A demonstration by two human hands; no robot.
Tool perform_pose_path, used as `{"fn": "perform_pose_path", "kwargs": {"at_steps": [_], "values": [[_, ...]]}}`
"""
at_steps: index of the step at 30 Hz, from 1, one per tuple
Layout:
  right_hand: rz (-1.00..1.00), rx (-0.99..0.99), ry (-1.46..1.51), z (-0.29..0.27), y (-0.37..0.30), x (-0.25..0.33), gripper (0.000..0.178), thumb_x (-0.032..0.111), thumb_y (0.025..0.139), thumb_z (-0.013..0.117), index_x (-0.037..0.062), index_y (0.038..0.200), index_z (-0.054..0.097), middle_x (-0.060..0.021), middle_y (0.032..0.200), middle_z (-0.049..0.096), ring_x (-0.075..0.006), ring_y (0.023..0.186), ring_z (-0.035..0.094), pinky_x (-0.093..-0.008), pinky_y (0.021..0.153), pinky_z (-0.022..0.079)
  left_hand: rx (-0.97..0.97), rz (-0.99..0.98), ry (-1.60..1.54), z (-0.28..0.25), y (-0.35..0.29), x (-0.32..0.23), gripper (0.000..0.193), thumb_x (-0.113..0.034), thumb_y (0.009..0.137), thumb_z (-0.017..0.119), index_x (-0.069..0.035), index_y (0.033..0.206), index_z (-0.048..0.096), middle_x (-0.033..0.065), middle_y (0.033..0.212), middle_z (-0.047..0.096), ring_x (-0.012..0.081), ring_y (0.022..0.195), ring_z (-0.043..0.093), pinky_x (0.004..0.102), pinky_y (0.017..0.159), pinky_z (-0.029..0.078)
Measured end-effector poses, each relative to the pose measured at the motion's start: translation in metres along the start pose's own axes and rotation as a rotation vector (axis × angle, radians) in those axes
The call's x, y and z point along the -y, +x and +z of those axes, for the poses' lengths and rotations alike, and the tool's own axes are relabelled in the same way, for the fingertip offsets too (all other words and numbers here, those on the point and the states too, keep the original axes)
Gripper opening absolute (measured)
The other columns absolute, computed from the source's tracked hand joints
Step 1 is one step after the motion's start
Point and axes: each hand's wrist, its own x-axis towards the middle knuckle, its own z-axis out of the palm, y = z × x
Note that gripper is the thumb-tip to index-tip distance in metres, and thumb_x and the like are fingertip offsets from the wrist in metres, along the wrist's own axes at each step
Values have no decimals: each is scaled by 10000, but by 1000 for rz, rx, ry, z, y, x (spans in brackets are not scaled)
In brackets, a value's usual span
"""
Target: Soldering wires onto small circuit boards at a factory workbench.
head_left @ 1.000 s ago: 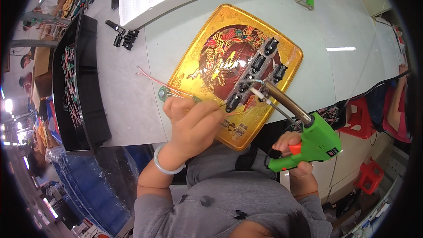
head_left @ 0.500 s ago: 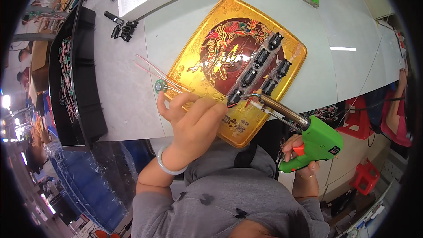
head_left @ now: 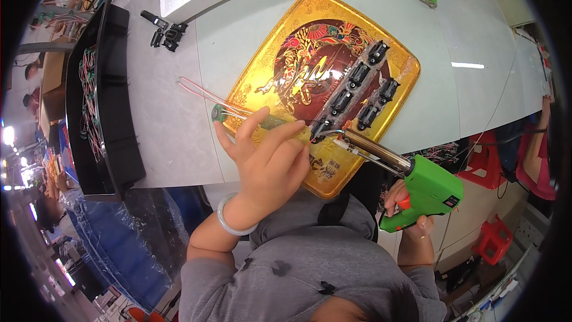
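— While the right hand (head_left: 394,198) is gripping the green soldering gun (head_left: 438,185) by its handle, fingers at the orange trigger, what is the left hand (head_left: 265,164) doing?

— Reaching over the lower-left edge of the gold tray (head_left: 271,53), fingers spread and half curling by a green board strip (head_left: 272,122); whether they are pinching anything, I cannot tell

— And the black parts?

— Four black housings (head_left: 358,75) are lining up roughly parallel with the tray's lower-right edge, a shorter pair (head_left: 367,117) lying between them and that edge. The gun's tip is hanging close by the lowest of the four; contact is not showing clearly

— Wires?

— Red and white wires (head_left: 199,90) are trailing past the tray's left corner over the bench (head_left: 208,48), a small round green piece (head_left: 218,112) showing just off that corner

— Handling?

— Judging by looks: wires light, limp, probably fragile at their joints, so hold the strip by its stiff edges. Housings are looking light, hard, a little slippery; take their sides. The gun is seeming heaviest: handle only, since its metal barrel may be running hot
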Motion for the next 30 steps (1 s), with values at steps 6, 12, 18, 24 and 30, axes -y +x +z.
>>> {"fn": "perform_pose_path", "kwargs": {"at_steps": [6, 12, 18, 24, 30], "values": [[26, 8, 25, 3, 3, 2, 590, 536, 686, 587, -19, 881, 544, -134, 739, 560, -156, 567, 501, -247, 498, 384, -21, 28, -31, 8, -1, 4, 135, -85, 603, 652, -114, 660, 533, -49, 904, 603, 272, 1043, 449, 549, 999, 13], [18, -35, 9, 8, 5, 3, 561, 534, 684, 593, -8, 822, 548, -98, 701, 559, -149, 550, 498, -248, 490, 373, 23, 26, -49, 4, 1, 4, 130, -61, 616, 635, -106, 674, 527, -18, 918, 623, 301, 1083, 420, 481, 1016, 45], [11, -48, -2, 6, 6, -1, 554, 540, 685, 591, -2, 790, 541, -84, 660, 549, -144, 516, 493, -254, 482, 371, 11, 24, -48, 6, 1, 5, 129, -85, 603, 638, -108, 661, 525, -40, 899, 601, 274, 1053, 446, 557, 998, 12], [34, -61, -21, 8, 8, -4, 559, 545, 681, 590, -3, 783, 540, -83, 648, 545, -142, 506, 490, -253, 478, 368, 5, 21, -44, 8, 1, 10, 130, -88, 604, 637, -108, 656, 520, -38, 901, 601, 278, 1053, 449, 551, 1004, 16], [53, -74, -40, 9, 7, -6, 559, 543, 678, 594, -2, 791, 543, -83, 634, 536, -147, 515, 490, -256, 489, 364, 37, 39, -52, 7, 0, 14, 137, -60, 624, 635, -109, 682, 520, -17, 918, 617, 300, 1084, 429, 497, 1008, 63]]}}
